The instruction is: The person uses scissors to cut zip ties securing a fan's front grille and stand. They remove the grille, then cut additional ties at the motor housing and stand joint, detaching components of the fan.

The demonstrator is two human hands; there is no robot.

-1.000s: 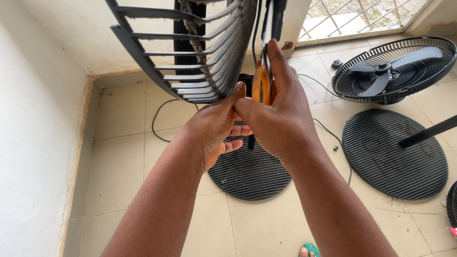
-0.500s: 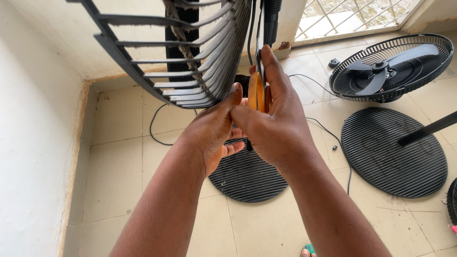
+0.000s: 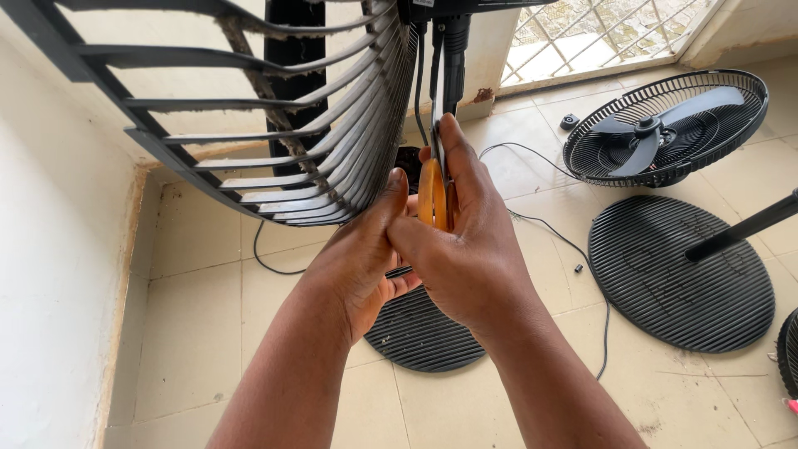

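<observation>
Under the dusty grille (image 3: 274, 141), your right hand (image 3: 465, 266) and left hand (image 3: 362, 266) both grasp the orange tool (image 3: 432, 195); slip, and it could jab the cable (image 3: 420, 75).

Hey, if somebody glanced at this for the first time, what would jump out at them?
Two hands meet mid-frame: the right hand and left hand together hold an orange-handled tool up against a fan's pole. Above left looms a dusty black fan grille. On the tiled floor at right lies another fan head with blades showing.
</observation>
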